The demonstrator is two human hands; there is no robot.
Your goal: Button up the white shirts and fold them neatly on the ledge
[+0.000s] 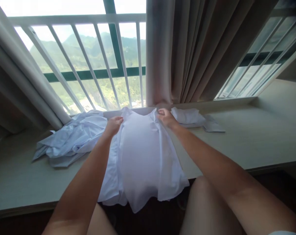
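Note:
A white garment (141, 150) lies spread out over the sill, its lower end hanging past the front edge. My left hand (114, 125) is closed on its upper left corner. At the upper right corner, my right hand (166, 117) pinches the cloth near the shoulder. To the left lies a loose heap of white and pale blue clothes (76, 137). A folded white cloth (188, 117) rests just right of my right hand, with a thin flat packet (212, 124) beside it.
The wide pale sill (248, 137) runs across the view. Behind it stand a white railing (71, 20) and a window. Grey-brown curtains (187, 49) hang at the middle, and another curtain (18, 62) is at the left. My knees are below the front edge.

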